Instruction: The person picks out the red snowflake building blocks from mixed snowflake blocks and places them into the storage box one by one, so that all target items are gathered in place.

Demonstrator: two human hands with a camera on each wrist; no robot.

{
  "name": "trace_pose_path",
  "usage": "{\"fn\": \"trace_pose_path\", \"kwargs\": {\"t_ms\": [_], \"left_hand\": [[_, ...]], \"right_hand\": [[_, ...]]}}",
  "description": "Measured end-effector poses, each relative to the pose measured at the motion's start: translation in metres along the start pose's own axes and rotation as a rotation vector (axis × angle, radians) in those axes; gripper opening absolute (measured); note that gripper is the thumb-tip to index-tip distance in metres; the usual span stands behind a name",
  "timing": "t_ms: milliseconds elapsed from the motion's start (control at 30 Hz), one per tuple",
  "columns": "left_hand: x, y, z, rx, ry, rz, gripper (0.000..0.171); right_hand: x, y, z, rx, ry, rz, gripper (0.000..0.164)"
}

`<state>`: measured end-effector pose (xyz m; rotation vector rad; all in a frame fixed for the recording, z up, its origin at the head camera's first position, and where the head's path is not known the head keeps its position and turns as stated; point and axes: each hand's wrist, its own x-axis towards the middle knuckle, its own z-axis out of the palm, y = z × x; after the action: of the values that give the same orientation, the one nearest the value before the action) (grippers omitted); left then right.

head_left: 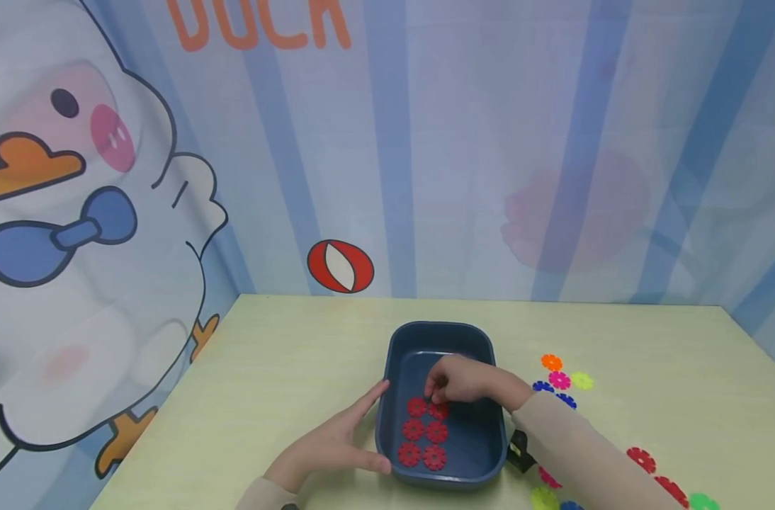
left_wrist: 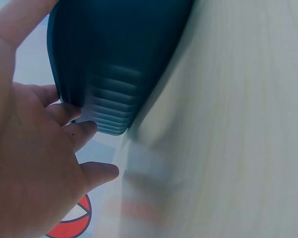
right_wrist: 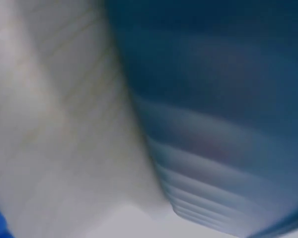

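A dark blue rectangular tray (head_left: 477,446) stands on the table. On its floor, red notched plastic discs (head_left: 409,454) lie in two columns. My right hand (head_left: 464,379) reaches over the tray's right wall, its thumb and forefinger pinching the edge of a red disc (head_left: 438,411) at the far end of the right column. Spread along the tray's left side is my left hand (head_left: 326,439), fingertips at the rim and thumb by the near corner. In the left wrist view the left hand's fingers (left_wrist: 79,134) lie against the ribbed outer wall. The right wrist view shows only the tray's outside (right_wrist: 213,124), blurred.
Right of the tray lie loose discs: orange (head_left: 551,363), pink (head_left: 559,380), yellow (head_left: 581,381) and blue ones. Nearer are red (head_left: 641,460), green (head_left: 703,502) and yellow-green (head_left: 544,498) discs, partly around the right sleeve (head_left: 585,453). A printed cloth (head_left: 451,156) hangs behind the table.
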<state>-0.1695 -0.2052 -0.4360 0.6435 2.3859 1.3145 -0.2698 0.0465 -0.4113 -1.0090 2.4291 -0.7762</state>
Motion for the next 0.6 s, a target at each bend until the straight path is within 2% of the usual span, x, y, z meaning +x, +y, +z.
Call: {"fn": "trace_pose_path", "kwargs": {"t_ms": [100,233,400,600], "left_hand": [[0.001,0.0,0.001,0.0,0.001,-0.001,0.108],[0.001,0.001,0.001,0.0,0.002,-0.002,0.108],[0.001,0.001,0.001,-0.002,0.01,0.0,0.11],[0.0,0.002,0.001,0.009,0.006,0.001,0.111]], "right_hand": [[-0.007,0.0,-0.009,0.002,0.007,-0.061,0.006],[-0.021,-0.001,-0.022,0.025,0.021,-0.111,0.012],[-0.046,-0.001,-0.034,0.079,0.059,-0.113,0.017],[-0.08,-0.003,-0.047,0.145,0.097,-0.097,0.016]]}}
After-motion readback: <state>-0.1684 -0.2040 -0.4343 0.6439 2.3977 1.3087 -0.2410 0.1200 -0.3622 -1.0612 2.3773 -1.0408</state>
